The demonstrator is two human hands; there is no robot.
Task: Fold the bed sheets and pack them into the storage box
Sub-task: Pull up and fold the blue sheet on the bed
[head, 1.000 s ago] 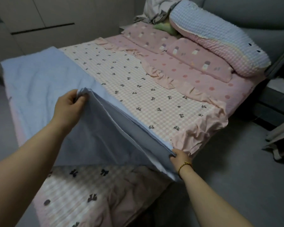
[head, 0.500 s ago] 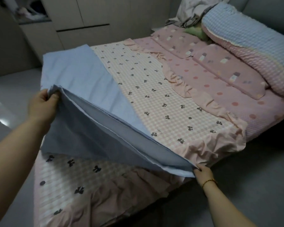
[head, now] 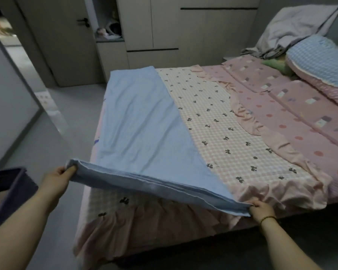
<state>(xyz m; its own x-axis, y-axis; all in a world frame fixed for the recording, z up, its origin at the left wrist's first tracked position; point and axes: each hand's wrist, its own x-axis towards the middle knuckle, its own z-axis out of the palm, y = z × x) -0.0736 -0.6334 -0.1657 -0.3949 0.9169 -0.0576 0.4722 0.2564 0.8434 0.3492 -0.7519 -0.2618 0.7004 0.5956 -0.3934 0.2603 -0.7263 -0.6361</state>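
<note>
A light blue bed sheet, folded into a long strip of several layers, lies along the left side of the bed. My left hand pinches its near left corner, lifted just past the bed's edge. My right hand grips the near right corner, low at the bed's front edge. The layered near edge stretches taut between both hands. A dark storage box shows partly at the left edge, beside my left forearm.
Under the blue sheet lies a pink checked sheet with bows and a ruffled hem. Pink pillows, a blue-and-pink rolled quilt and a grey bundle sit at the bed's head. Wardrobes and a door stand behind.
Both hands pulled the sheet's near edge down and toward me, flattening the raised fold onto the bed. My view swung left, bringing the storage box, door and wardrobes into sight.
</note>
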